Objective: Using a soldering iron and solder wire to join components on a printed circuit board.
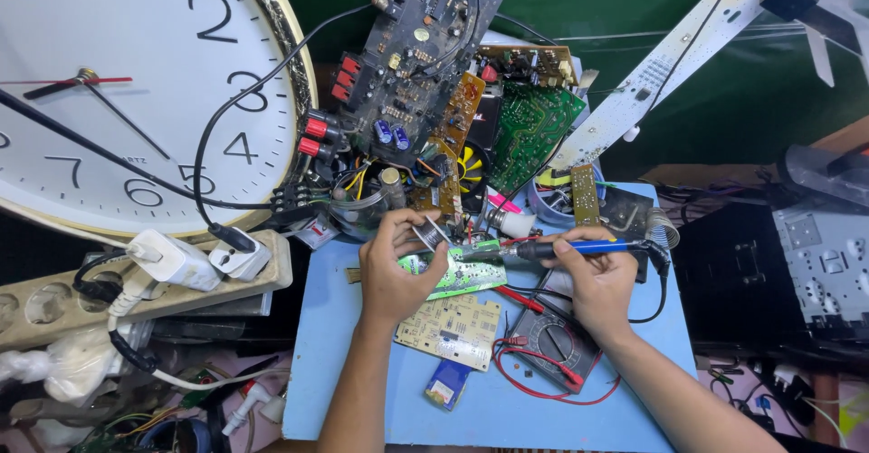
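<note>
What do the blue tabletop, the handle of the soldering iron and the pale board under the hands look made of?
The tabletop looks like painted wood or laminate: flat, matte, evenly blue. The soldering iron handle seems glossy blue plastic with a dark grip. The pale circuit board looks like matte beige fibre laminate, dotted with holes.

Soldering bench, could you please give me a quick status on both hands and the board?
Left hand pinching a solder spool. Right hand holding blue soldering iron, tip at green circuit board. Multimeter and red leads under right wrist.

My blue desk (362, 390) sits against a dark green wall (724, 100), with a big white wall clock (118, 91) leaning at my left.
</note>
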